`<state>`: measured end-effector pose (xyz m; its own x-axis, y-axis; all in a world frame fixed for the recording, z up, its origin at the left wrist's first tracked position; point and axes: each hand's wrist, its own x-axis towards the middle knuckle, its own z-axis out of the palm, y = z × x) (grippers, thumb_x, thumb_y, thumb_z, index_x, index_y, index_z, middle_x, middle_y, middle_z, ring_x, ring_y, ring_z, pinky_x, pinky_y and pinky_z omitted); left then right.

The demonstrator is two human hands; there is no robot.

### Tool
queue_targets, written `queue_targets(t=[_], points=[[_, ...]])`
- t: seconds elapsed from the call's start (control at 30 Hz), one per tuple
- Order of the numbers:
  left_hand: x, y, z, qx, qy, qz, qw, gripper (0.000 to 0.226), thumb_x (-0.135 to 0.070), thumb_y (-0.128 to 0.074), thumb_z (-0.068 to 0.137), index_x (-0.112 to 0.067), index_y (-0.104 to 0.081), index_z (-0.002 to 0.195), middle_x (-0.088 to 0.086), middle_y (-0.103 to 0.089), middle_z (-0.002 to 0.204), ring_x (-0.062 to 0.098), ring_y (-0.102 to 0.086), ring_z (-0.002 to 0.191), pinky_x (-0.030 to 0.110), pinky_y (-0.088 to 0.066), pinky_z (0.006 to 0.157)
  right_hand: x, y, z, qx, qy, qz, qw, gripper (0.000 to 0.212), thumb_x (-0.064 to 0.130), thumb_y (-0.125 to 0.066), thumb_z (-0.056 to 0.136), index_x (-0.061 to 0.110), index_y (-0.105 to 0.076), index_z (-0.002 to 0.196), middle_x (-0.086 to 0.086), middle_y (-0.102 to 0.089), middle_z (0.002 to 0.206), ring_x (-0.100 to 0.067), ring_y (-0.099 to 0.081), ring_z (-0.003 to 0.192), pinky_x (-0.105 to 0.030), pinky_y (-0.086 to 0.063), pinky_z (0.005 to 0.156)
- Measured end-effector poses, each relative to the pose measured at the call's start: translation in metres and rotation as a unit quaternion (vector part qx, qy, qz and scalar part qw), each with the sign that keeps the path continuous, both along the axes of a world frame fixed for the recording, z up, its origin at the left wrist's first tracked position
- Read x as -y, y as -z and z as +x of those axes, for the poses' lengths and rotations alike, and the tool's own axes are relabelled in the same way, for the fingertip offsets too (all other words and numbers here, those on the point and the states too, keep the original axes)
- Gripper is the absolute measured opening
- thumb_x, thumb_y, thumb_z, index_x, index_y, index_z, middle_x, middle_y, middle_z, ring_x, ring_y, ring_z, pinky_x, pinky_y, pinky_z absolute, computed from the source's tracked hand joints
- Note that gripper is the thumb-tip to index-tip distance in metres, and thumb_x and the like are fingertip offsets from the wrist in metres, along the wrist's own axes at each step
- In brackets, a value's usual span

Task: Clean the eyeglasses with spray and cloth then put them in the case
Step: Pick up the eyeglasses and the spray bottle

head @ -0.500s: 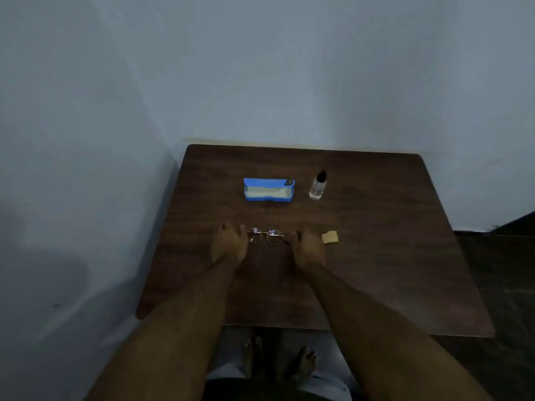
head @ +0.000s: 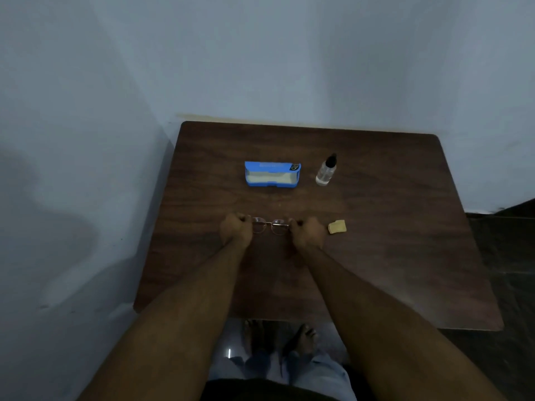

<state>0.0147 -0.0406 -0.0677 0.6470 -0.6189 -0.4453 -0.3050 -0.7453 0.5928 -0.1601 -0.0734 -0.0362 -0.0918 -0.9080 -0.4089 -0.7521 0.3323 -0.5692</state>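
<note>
Glasses (head: 270, 225): thin round frame, mid-table, spanning betw. the two hands. Can't tell if it sits on the top or is just off it.
L hand (head: 235, 230): fingers curled in tight, gripping the frame's left end.
R hand (head: 308, 233): same on the other side, fingers curled, gripping the right end.
Case (head: 272, 185): blue, lid open, pale lining showing. Farther back on the table, straight behind the glasses, well apart.
Bottle (head: 326, 170): clear w/ black cap, upright, just right of the case, not touching it.
Cloth (head: 337, 226): small yellowish wad, flat on the table, just right of the R hand, narrow gap betw. them.
Table (head: 376, 256): dark wood, pushed into a corner of pale walls (head: 289, 68).
Person: at the near edge, both forearms stretched fwd, bare feet (head: 301, 337) under the edge.
</note>
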Motion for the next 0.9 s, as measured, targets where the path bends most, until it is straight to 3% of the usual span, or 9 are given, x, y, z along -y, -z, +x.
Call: queue_targets(t=[0.13,0.3,0.4,0.5,0.67,0.77,0.9], points=[[0.002,-0.01,-0.001,-0.058,-0.039,-0.032,0.997,0.023,-0.023,-0.07,0.095,-0.022,-0.071,0.073,0.006,-0.075,0.07,0.031,-0.078,0.063,0.046,-0.067,0.069,0.007,0.008,0.001,0.063,0.051,0.041,0.996,0.024,0.033,-0.073,0.094,0.012,-0.081,0.086,-0.013,-0.08,0.089,-0.033,-0.077,0.087,-0.046,-0.063,0.084],[-0.001,-0.024,-0.007,-0.108,-0.054,-0.1,0.988,0.025,-0.015,-0.074,0.095,-0.028,-0.07,0.074,0.008,-0.078,0.085,0.019,-0.074,0.066,0.047,-0.067,0.074,0.008,-0.004,-0.002,0.123,0.088,0.031,0.988,0.029,0.024,-0.075,0.095,0.024,-0.068,0.067,-0.002,-0.074,0.069,-0.021,-0.076,0.07,-0.048,-0.065,0.078],[-0.005,-0.044,-0.013,-0.138,-0.059,-0.19,0.97,0.013,-0.007,-0.073,0.096,-0.018,-0.077,0.091,0.014,-0.079,0.095,0.013,-0.07,0.066,0.041,-0.066,0.068,0.007,-0.018,-0.005,0.191,0.129,-0.005,0.973,0.023,0.017,-0.076,0.095,0.019,-0.071,0.072,-0.003,-0.073,0.071,-0.017,-0.073,0.069,-0.047,-0.066,0.077],[-0.005,-0.071,-0.014,-0.149,-0.037,-0.264,0.952,0.011,-0.005,-0.073,0.096,-0.009,-0.079,0.104,0.009,-0.079,0.1,0.017,-0.076,0.08,0.033,-0.066,0.065,0.011,-0.04,-0.013,0.233,0.117,-0.102,0.96,0.009,0.015,-0.077,0.093,0.011,-0.078,0.085,0.002,-0.074,0.074,-0.007,-0.07,0.069,-0.027,-0.061,0.071],[-0.002,-0.123,-0.012,-0.158,0.026,-0.374,0.913,0.012,0.0,-0.072,0.096,-0.004,-0.077,0.106,0.008,-0.079,0.097,0.013,-0.077,0.083,0.027,-0.065,0.066,0.016,-0.085,-0.027,0.358,0.116,-0.181,0.909,0.019,0.009,-0.08,0.09,0.021,-0.076,0.075,-0.012,-0.077,0.082,-0.03,-0.076,0.083,-0.046,-0.064,0.081],[0.001,-0.156,-0.009,-0.146,0.066,-0.421,0.893,0.013,-0.001,-0.072,0.096,-0.002,-0.077,0.109,0.009,-0.079,0.097,0.011,-0.077,0.087,0.027,-0.065,0.07,0.015,-0.121,-0.032,0.418,0.113,-0.225,0.873,0.008,0.005,-0.08,0.09,0.004,-0.074,0.085,-0.02,-0.076,0.087,-0.029,-0.076,0.085,-0.038,-0.064,0.08],[-0.001,-0.201,-0.006,-0.111,0.129,-0.467,0.868,0.017,-0.001,-0.072,0.096,-0.002,-0.077,0.112,0.009,-0.079,0.106,0.018,-0.077,0.096,0.029,-0.065,0.076,0.01,-0.168,-0.038,0.455,0.099,-0.297,0.834,0.012,0.005,-0.081,0.088,0.001,-0.071,0.092,-0.023,-0.074,0.091,-0.032,-0.075,0.085,-0.036,-0.064,0.076]])
